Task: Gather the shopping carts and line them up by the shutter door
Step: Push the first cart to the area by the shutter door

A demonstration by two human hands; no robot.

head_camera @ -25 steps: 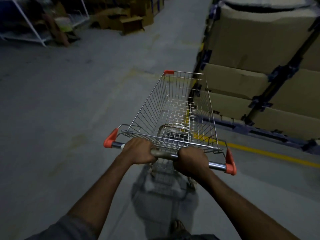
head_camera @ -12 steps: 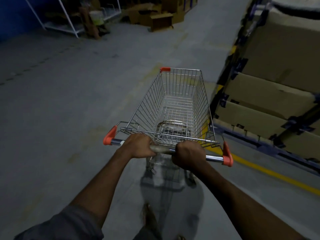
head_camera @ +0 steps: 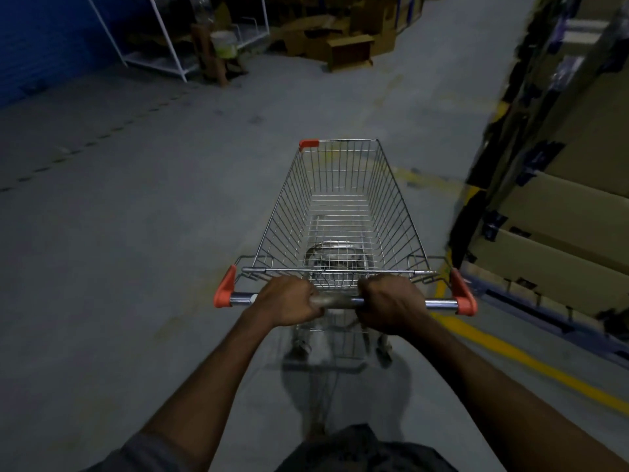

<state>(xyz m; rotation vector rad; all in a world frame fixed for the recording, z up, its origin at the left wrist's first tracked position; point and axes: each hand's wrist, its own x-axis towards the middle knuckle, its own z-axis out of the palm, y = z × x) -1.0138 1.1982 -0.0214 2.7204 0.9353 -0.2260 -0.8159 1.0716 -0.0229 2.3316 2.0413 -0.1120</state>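
I am looking down over a grey concrete floor [head_camera: 119, 267] that is filling most of the view, dim and slightly blurred. Along my right, a tall rack of cardboard boxes [head_camera: 561, 206] is running away from me, its dark frame sitting just behind a yellow line [head_camera: 510, 352] painted on the floor; I am finding no readable print on any box face. At the far left a blue wall [head_camera: 41, 46] is showing, with a white metal shelf frame [head_camera: 163, 46] standing in front of it and a loose heap of flattened and open cartons [head_camera: 340, 39] lying farther back, well apart from me. The shopping cart [head_camera: 340, 206] is standing in the middle of the aisle directly ahead of me, near the rack on its right; its wire basket is holding nothing I can make out, and orange plastic caps are sitting on its front corner and at both handle ends. No brand name or label is legible on the cart or its handle bar [head_camera: 340, 302]. My left hand [head_camera: 289, 301] is wrapping the bar left of centre, the grip curled tight around it, and my right hand [head_camera: 391, 303] is doing the same right of centre, fingers pressed closed over the bar, both forearms reaching forward.
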